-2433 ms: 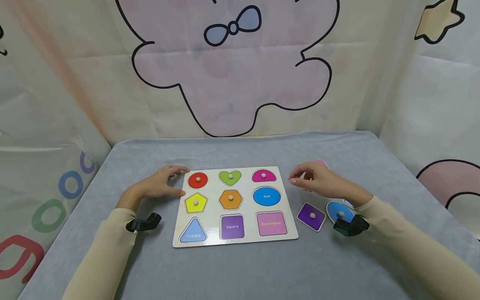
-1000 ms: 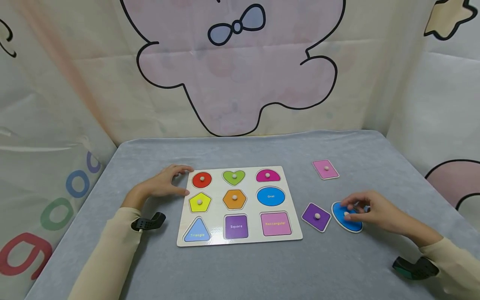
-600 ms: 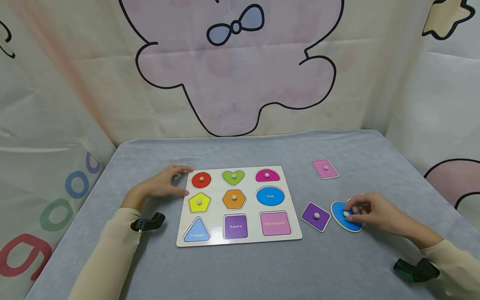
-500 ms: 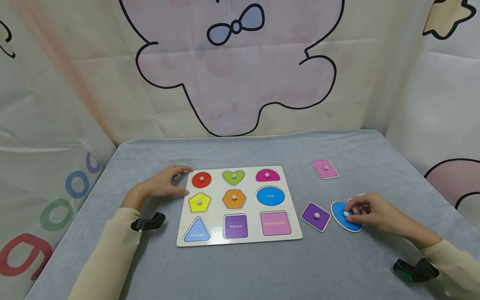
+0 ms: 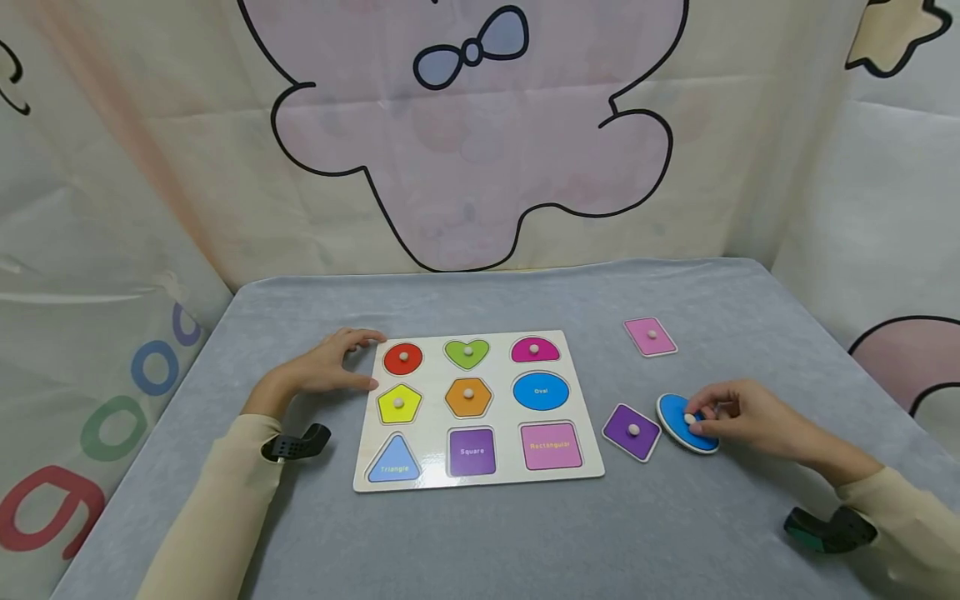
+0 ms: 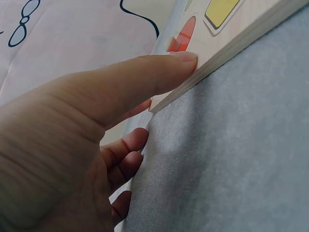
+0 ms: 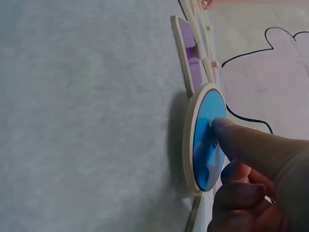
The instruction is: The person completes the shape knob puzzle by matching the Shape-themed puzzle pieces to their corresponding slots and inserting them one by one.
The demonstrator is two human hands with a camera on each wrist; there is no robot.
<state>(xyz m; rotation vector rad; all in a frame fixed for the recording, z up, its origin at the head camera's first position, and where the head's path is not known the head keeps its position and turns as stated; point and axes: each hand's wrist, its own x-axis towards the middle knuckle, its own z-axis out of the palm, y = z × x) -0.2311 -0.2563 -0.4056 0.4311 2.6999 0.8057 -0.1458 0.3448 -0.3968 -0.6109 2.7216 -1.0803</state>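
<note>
My right hand (image 5: pixel 757 421) pinches the small knob of a blue oval puzzle piece (image 5: pixel 675 433) between thumb and fingers. In the right wrist view the piece is tilted, with a shadow on the cloth beside it. My left hand (image 5: pixel 322 364) rests at the upper left corner of the white puzzle board (image 5: pixel 431 462). Its straight thumb (image 6: pixel 181 60) lies on the board's edge, and the other fingers hang loosely past the corner. On the board, the oval, triangle, square and rectangle recesses show printed words; the other recesses hold knobbed pieces.
A purple square piece (image 5: pixel 626 442) lies between board and oval. Farther back lies a pink rectangle piece (image 5: pixel 643 329). Part of another piece (image 7: pixel 195 215) shows below the oval in the right wrist view. Grey cloth (image 5: pixel 480 542) covers the table; printed curtains (image 5: pixel 480 167) stand behind.
My right hand moved from near the pink rectangle to the blue oval, took its knob, and has now shifted it slightly left and up. The left hand has stayed at the board's corner.
</note>
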